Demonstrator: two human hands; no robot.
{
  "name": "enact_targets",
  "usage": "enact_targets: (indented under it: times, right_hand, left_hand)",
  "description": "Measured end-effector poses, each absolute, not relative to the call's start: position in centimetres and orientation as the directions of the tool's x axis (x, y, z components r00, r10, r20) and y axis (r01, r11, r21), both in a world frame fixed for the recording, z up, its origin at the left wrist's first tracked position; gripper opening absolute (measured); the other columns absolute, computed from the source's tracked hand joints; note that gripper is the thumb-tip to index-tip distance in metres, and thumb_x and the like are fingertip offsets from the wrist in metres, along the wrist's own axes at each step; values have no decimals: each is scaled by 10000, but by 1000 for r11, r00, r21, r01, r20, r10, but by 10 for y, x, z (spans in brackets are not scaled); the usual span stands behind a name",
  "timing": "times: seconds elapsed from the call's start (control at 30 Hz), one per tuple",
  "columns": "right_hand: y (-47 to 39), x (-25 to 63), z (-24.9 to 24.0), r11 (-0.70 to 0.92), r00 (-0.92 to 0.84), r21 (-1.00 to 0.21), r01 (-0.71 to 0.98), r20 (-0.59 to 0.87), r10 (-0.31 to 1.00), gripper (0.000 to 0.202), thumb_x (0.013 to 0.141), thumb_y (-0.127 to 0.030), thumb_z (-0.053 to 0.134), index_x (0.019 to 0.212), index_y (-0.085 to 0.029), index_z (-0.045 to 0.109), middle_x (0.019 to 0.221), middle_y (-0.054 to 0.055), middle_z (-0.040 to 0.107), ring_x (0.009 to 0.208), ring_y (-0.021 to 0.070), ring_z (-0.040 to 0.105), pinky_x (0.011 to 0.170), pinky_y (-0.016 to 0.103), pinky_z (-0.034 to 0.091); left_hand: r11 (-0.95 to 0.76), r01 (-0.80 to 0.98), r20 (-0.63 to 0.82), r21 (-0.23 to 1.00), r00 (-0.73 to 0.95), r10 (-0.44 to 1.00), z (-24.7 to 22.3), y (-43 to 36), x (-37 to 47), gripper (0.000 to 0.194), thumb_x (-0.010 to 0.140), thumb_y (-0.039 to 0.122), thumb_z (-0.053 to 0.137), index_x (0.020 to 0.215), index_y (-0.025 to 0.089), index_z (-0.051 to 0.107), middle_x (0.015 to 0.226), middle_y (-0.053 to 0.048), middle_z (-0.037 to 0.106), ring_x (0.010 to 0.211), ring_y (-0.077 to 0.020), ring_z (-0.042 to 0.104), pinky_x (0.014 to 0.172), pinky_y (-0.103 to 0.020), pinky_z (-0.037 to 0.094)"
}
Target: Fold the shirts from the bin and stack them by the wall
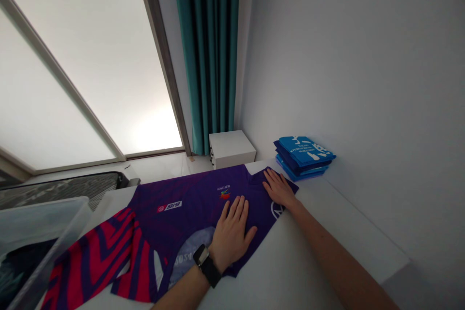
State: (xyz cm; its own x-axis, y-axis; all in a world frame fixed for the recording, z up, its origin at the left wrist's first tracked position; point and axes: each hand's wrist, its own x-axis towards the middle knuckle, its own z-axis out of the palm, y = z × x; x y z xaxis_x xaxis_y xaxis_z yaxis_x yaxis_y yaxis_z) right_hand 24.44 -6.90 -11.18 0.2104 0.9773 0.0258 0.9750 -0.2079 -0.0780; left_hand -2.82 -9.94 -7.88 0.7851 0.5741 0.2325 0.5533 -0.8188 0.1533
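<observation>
Seemingly smoothing the purple shirt (pixel 192 191) across the white surface (pixel 298 261), with left hand (pixel 232 228) and right hand (pixel 279 187) laid open on it, gripping nothing, probably next needing a pinch on the striped sleeve (pixel 96 257).

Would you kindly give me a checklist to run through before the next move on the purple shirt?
1. Left hand resting flat on the purple shirt: ok.
2. Right hand on the shirt by its collar: ok.
3. Pale 2024 panel fully uncovered: not ok, the left wrist hides part.
4. Striped sleeve free of the plastic bin: cannot tell, they overlap in view.
5. Folded stack standing without toppling: ok.
</observation>
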Motion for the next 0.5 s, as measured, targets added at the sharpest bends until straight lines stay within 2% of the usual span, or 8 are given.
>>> enact_targets:
  times: [0.3,0.5]
  right_hand:
    - [-77,249,-112,-200,207,-88,976,80,975,576,987,-400,231,1501,-150,295,1577,86,258,1460,192,185,1185,465,152]
    - [-100,244,-112,-173,203,-141,975,239,949,547,981,-355,244,1459,-129,381,1531,106,360,1433,200,263,1188,431,169]
  left_hand:
    - [-839,521,242,155,804,544,-90,-105,-33,664,975,542,274,1497,133,297,1559,-99,313,1457,-244,220,1187,-468,215]
    - [-839,521,238,158,804,545,-89,-104,-33,660,972,533,285,1497,132,297,1562,-97,307,1459,-242,215,1187,-469,214]
